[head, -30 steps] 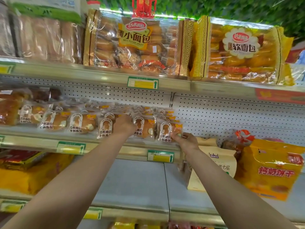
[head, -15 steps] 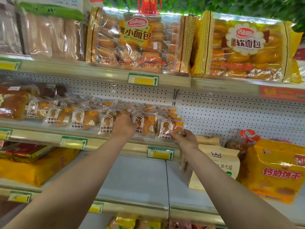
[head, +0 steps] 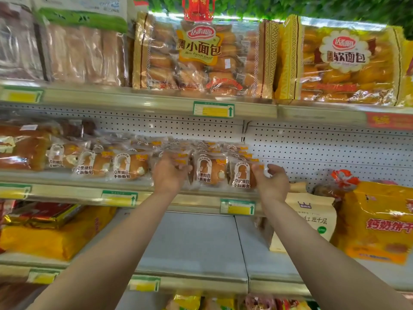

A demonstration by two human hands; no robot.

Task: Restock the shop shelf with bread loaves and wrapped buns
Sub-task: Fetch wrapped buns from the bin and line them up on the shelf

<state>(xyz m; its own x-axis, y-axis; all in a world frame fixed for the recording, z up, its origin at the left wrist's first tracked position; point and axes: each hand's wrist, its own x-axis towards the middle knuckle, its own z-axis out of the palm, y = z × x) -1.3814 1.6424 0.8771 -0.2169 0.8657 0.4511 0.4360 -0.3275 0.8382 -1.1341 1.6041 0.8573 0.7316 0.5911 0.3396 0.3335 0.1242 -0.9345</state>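
Several wrapped buns stand in a row along the middle shelf. My left hand grips one wrapped bun in the middle of the row, fingers curled over its top. My right hand holds the right edge of the rightmost wrapped bun, thumb and fingers curled around the wrapper. Another wrapped bun stands between the two hands. Bread loaves lie at the left end of the same shelf.
The top shelf carries big bags of mini bread and soft bread. To the right of the buns the middle shelf's pegboard back shows. Below stand a paper bag, a yellow biscuit bag and yellow packs.
Both hands stay at the bun row; my left hand has closed over a bun's top and my right hand has curled further round the end bun. The view has shifted slightly.
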